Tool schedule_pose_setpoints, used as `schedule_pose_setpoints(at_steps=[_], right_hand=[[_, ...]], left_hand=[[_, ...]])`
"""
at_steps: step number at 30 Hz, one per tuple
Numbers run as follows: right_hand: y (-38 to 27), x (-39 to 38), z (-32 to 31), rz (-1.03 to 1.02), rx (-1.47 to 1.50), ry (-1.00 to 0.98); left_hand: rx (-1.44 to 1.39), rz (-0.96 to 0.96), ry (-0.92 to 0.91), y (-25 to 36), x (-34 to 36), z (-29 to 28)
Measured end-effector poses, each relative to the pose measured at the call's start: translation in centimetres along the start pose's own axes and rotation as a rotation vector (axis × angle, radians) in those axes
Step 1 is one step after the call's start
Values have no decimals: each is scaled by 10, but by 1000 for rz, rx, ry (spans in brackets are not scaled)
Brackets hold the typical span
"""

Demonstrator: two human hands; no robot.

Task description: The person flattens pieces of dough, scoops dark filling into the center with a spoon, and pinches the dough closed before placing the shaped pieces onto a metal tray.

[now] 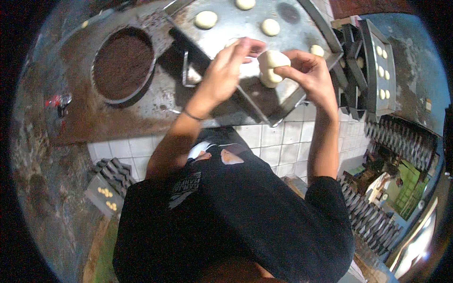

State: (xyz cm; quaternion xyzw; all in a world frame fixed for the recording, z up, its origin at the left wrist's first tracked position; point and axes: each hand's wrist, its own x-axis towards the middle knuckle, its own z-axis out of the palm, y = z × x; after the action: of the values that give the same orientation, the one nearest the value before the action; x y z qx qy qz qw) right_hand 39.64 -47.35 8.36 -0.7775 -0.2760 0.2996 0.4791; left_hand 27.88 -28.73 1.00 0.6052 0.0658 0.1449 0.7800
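My right hand (309,70) pinches a pale dough ball (277,59) between thumb and fingers above a metal baking tray (302,40). A second pale lump (270,79) shows just under it; whether the two are joined cannot be made out. To its left, my left hand (231,61) is raised over the tray with its fingers apart and slightly curled, and nothing shows in it. Several round dough balls sit spaced out on the tray, among them one at the far left (206,20) and one near the middle (270,27). Another (316,50) lies just behind my right hand.
Left of the tray, a large round pan (96,82) of dark brown crumbly filling stands on the stained worktable (71,125). Stacked trays (373,89) with dough balls are at the right. A lower-left tray (98,184) holds more pieces. White tiles (269,137) show below the table edge.
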Motion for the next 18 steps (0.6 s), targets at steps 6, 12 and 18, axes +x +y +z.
schedule_pose_setpoints(at_steps=[6, 12, 18], right_hand=[[-36, 7, 126, -270, 273, 122], [-65, 48, 243, -351, 409, 505], [-89, 75, 287, -203, 476, 220]], left_hand=[[-101, 185, 414, 25, -15, -31], [-357, 89, 537, 52, -39, -100], [-422, 68, 346, 70, -86, -189]])
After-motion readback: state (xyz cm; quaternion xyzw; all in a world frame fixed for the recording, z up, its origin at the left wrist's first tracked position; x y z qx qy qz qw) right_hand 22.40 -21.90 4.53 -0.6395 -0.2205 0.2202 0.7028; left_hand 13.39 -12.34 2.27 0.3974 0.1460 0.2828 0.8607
